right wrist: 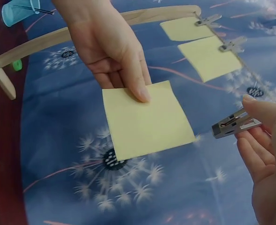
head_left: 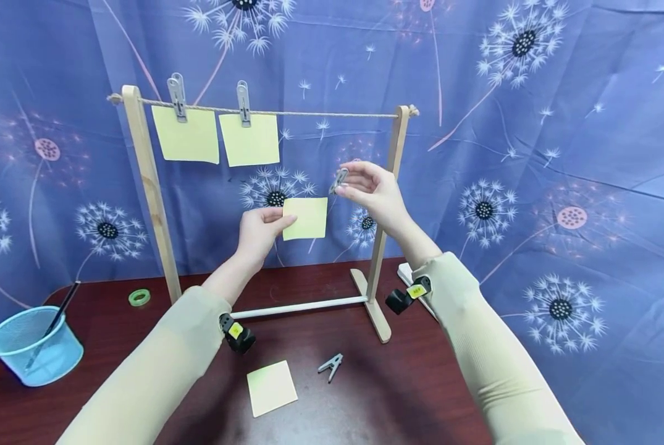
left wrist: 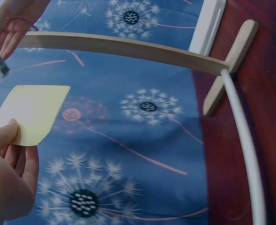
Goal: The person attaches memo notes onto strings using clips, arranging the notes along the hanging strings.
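Note:
My left hand (head_left: 259,232) pinches a yellow sticky note (head_left: 306,219) by its left edge, thumb on the front, below the rope (head_left: 332,114). To its right, my right hand (head_left: 377,190) holds a grey clothespin (head_left: 339,180) between thumb and fingers. In the right wrist view that clothespin (right wrist: 234,123) points toward the sticky note (right wrist: 147,122), with a gap between them. Two more yellow notes, a left one (head_left: 189,137) and a right one (head_left: 252,142), hang from the rope under grey clothespins (head_left: 177,99).
The rope runs between the posts of a wooden stand (head_left: 152,191) with a white bottom bar (head_left: 298,308). On the dark red table lie a sticky note pad (head_left: 272,388), a clothespin (head_left: 331,366) and a green tape roll (head_left: 139,298). A blue mesh basket (head_left: 34,346) stands left.

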Motion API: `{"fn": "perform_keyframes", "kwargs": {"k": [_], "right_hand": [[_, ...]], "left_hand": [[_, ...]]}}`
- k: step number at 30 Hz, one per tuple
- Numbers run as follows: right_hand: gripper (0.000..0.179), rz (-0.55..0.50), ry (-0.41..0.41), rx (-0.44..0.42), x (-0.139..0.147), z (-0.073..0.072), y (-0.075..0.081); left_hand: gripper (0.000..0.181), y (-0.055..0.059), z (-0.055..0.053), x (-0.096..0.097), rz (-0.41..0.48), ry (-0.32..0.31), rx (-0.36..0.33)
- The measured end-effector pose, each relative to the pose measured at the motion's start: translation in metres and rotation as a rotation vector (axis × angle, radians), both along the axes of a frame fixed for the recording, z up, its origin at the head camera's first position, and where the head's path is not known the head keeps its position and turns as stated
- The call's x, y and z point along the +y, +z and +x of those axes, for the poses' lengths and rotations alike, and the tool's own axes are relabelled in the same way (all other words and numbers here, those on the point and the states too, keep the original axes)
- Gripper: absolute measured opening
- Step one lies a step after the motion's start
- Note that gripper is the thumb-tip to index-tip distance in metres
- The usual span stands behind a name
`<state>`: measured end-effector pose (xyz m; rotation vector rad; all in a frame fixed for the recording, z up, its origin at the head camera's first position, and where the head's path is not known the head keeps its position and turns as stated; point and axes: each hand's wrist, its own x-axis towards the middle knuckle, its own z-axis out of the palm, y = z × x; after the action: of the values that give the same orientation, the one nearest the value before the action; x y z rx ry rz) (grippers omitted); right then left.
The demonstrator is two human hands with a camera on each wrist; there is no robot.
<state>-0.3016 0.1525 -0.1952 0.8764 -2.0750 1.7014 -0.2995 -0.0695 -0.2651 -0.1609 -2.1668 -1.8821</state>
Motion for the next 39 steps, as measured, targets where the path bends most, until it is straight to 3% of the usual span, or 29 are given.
{"fn": "perform_keyframes", "kwargs": {"k": [10,17,22,27,32,39], "right_hand": [[0.042,-0.003,-0.017,0.107,-0.015,0.001,0.041],[0.040,-0.005,-0.061,0.131,-0.024,0.003,0.070],[0.040,-0.024,-0.058,0.157,-0.032,-0.001,0.085],[0.039,-0.043,-0.062,0.147,-0.037,-0.005,0.100],[0.038,-0.016,-0.139,0.138,-0.037,-0.011,0.115],[0.037,0.010,-0.204,0.090,-0.045,-0.017,0.131]], "left_hand": [[0.033,0.033,0.004,0.005,0.025,-0.004,0.096],[0.033,0.059,-0.002,0.012,0.013,-0.020,0.153],[0.034,0.075,-0.005,0.015,0.002,0.014,0.177],[0.034,0.091,-0.005,0.015,0.008,0.042,0.171],[0.034,0.105,-0.003,0.015,0.013,0.070,0.146],[0.036,0.116,-0.002,0.014,0.006,0.109,0.117]]}}
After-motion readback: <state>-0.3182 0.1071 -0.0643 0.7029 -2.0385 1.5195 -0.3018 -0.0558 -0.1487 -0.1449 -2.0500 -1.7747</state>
